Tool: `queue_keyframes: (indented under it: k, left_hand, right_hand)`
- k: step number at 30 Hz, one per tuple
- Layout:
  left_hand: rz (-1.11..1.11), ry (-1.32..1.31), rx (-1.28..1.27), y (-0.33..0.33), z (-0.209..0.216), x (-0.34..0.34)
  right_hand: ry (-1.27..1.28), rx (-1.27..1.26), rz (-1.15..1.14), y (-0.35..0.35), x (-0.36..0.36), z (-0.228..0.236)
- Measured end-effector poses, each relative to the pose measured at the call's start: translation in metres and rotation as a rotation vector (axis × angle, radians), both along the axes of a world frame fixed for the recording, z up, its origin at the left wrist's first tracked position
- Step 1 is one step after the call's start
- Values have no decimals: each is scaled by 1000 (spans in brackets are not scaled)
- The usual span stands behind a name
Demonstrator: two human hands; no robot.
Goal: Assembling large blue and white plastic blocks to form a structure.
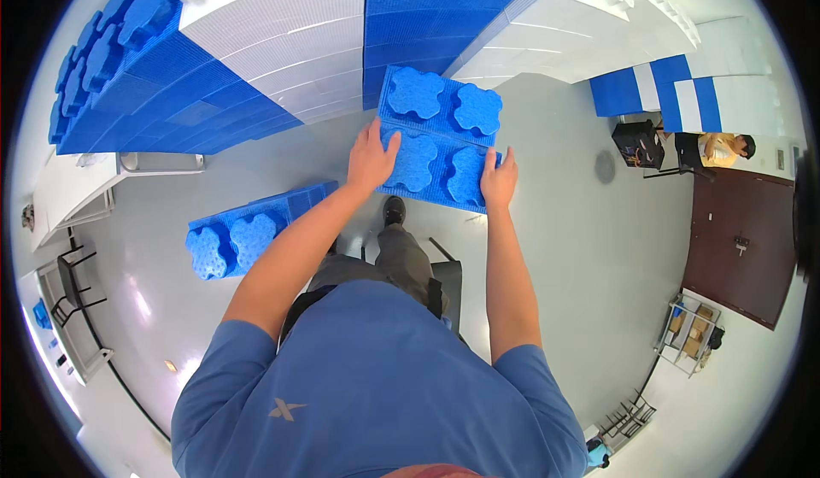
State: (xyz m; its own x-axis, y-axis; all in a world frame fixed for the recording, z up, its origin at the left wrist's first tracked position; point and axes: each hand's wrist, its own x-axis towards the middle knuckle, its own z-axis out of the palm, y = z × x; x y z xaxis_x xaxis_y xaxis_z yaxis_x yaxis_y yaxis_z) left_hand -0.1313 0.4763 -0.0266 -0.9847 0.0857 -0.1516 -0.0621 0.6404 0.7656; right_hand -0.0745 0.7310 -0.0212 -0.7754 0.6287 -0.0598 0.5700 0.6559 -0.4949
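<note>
In front of my body, two blue plastic building blocks lie side by side, with knobbly clover-shaped studs on top. My left hand [373, 158] grips the left end of the nearer blue block [437, 170], thumb on top next to a stud. At its right end, my right hand [500, 179] clasps the same block, fingers over the edge. The farther blue block [446, 106] sits flush against it, close to the wall of stacked blocks; I cannot tell whether the two are joined. Another blue block [252, 234] rests on the floor, left of my legs.
Tall stacks of white blocks [282, 25] and blue blocks [427, 17] stand ahead, curving around. On the right are a black bag [639, 145], a seated person [722, 149], a brown door [743, 247] and a shelf rack [688, 333]. A white table [73, 187] is at left.
</note>
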Motion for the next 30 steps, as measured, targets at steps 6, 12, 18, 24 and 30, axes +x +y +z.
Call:
queue_keyframes:
  k: [6,12,18,24,30]
  left_hand:
    - [80,34,-231,39,-20,-25]
    - [95,151,-342,32,-15,-21]
    - [116,105,-412,34,-14,-18]
    - [32,-26,-501,38,-8,-29]
    - [5,-49,-531,37,-4,-28]
  right_hand:
    - [-96,-38,-13,-1,-12,-4]
    - [-37,-94,-40,-11,-8,-3]
    - [-29,-165,-35,-4,0,-11]
    - [-112,-224,6,8,-11,1]
    - [-147,-215,16,8,-15,5]
